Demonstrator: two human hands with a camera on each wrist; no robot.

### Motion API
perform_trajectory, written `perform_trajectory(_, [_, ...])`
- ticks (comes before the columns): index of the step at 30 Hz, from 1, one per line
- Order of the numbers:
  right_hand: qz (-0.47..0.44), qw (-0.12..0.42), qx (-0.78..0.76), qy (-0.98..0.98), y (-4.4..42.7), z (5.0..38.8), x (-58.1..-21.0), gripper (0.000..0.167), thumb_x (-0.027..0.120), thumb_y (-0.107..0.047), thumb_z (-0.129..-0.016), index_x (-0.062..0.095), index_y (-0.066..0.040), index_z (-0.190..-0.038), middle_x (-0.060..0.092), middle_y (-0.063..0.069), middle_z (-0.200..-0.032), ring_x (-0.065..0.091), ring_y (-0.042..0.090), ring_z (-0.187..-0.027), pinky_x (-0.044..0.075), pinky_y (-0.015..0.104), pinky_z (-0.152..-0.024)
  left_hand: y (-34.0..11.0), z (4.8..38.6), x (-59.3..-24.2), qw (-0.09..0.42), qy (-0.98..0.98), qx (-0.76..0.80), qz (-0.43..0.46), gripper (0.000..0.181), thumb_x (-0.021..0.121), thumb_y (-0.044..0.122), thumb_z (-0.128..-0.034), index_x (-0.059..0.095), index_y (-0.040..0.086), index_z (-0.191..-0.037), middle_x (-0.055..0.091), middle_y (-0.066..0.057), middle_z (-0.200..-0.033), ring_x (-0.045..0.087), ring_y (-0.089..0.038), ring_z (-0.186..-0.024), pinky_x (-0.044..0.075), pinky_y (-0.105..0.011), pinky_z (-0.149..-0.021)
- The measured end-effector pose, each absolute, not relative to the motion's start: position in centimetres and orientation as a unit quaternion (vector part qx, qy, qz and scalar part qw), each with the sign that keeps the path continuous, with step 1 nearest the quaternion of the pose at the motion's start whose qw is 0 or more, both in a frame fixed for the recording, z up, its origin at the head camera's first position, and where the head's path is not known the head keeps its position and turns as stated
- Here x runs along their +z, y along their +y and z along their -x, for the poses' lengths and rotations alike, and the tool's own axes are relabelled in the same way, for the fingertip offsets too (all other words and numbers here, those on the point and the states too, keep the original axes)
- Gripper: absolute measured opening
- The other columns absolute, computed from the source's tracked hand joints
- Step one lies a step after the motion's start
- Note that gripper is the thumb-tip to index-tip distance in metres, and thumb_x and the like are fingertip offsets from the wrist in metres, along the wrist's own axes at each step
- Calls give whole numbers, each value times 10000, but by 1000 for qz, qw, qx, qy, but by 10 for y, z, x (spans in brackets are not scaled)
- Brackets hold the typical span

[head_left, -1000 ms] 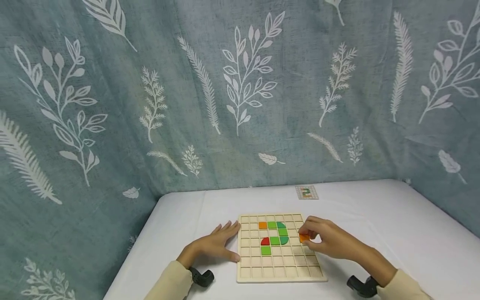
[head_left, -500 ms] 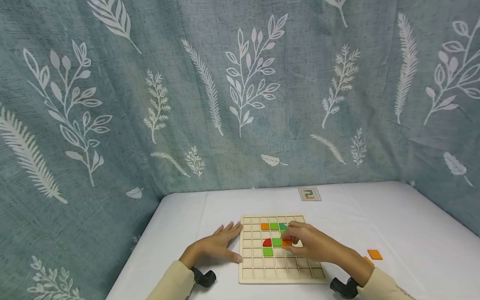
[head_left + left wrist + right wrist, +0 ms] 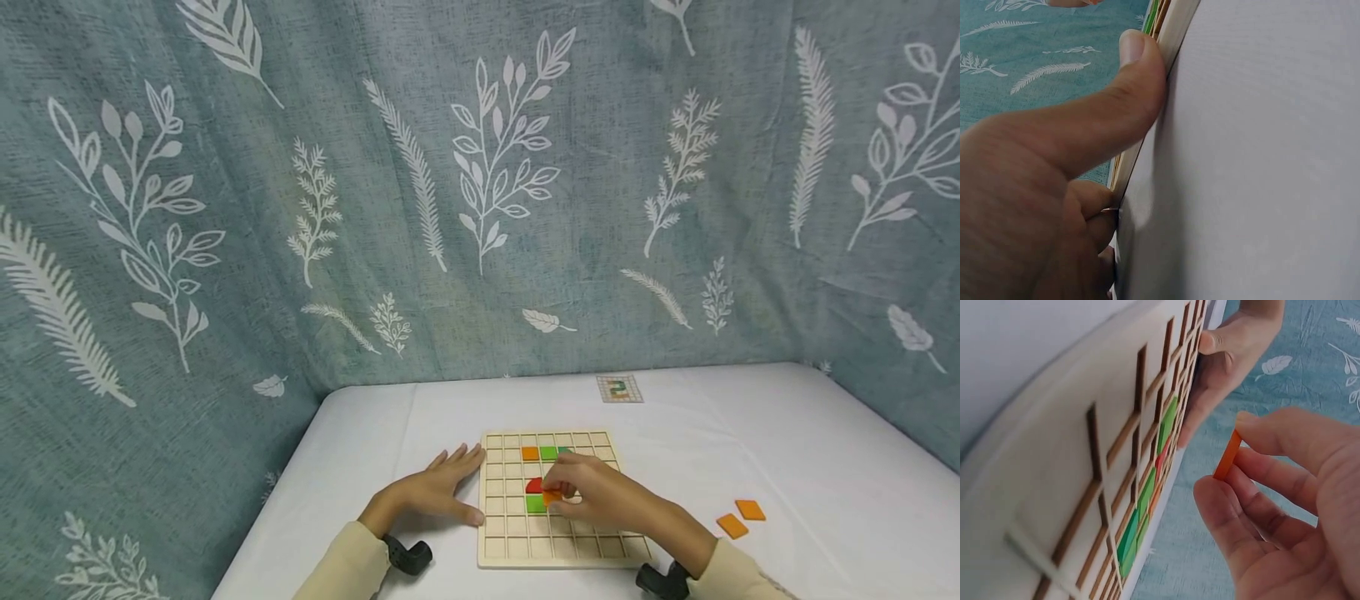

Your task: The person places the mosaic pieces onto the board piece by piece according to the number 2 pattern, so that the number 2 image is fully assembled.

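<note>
A wooden grid board (image 3: 517, 551) lies on the white table. My left hand (image 3: 429, 493) rests at its left edge, fingers spread, with the thumb (image 3: 1138, 75) touching the side in the left wrist view. Thumb and fingertips of my right hand (image 3: 600, 493) pinch an orange square tile (image 3: 1227, 456), held above the board just right of a green square tile (image 3: 536, 504). A red rounded tile (image 3: 533, 485) sits behind that green one. Farther back are an orange tile (image 3: 530, 453) and another green tile (image 3: 548, 453). My right hand covers other tiles in the head view.
Two loose orange tiles (image 3: 732, 526) lie on the table right of the board, beyond my right forearm. At the back lies a small card (image 3: 620, 388) printted with a coloured grid pattern. A leaf-patterned curtain (image 3: 480, 317) hangs behind the table.
My right hand has carried the orange tile leftward from the board's right side to near the front green tile. The loose orange tiles have come out from behind the forearm. My left hand stays put.
</note>
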State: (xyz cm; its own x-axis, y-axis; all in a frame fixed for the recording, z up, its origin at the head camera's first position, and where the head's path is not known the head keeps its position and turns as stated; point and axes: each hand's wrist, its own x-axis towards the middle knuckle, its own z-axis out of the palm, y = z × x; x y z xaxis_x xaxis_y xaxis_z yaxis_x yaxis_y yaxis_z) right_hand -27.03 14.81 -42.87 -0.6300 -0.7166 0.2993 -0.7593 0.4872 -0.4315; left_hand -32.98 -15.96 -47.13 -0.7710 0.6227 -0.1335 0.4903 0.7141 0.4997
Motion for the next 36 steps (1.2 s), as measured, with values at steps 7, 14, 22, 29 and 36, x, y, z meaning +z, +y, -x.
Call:
perform_trajectory(7, [-422, 29, 270, -865, 136, 272, -437, 155, 747, -95, -882, 729, -70, -1034, 647, -30, -962, 589, 37, -819, 557, 192, -700, -160, 330, -473, 149, 915, 224, -302, 1112, 755, 569, -816, 143, 86, -1609, 83, -78, -1696, 16, -281, -1577, -3, -531, -1271])
perform_trajectory(14, [-409, 1, 273, -871, 130, 270, -446, 192, 763, -187, -889, 729, -80, -1046, 629, -39, -973, 541, 8, -804, 524, 160, -700, -161, 329, -472, 148, 912, 225, -309, 1109, 753, 564, -821, 140, 77, -1608, 84, -82, -1695, 15, -282, -1576, -2, -533, -1270])
perform_trajectory(22, [-409, 9, 268, -873, 124, 268, -449, 177, 774, -181, -880, 743, -79, -1021, 665, -15, -1025, 599, 15, -862, 548, 156, -745, -162, 330, -473, 148, 913, 222, -307, 1111, 748, 576, -818, 141, 86, -1609, 85, -74, -1696, 16, -279, -1576, 3, -533, -1271])
perform_trajectory(29, [-407, 4, 266, -874, 123, 266, -452, 157, 772, -201, -885, 744, -115, -1013, 652, -50, -1021, 545, 3, -835, 524, 160, -722, -162, 331, -475, 154, 911, 225, -311, 1120, 731, 606, -818, 132, 89, -1610, 75, -73, -1696, 4, -280, -1576, -5, -536, -1269])
perform_trajectory(36, [-407, -2, 268, -873, 124, 266, -452, 149, 766, -192, -891, 739, -118, -1018, 629, -59, -1021, 544, 0, -825, 525, 153, -711, -162, 329, -472, 149, 913, 224, -308, 1113, 743, 583, -818, 141, 83, -1608, 85, -81, -1695, 15, -286, -1576, 1, -536, -1270])
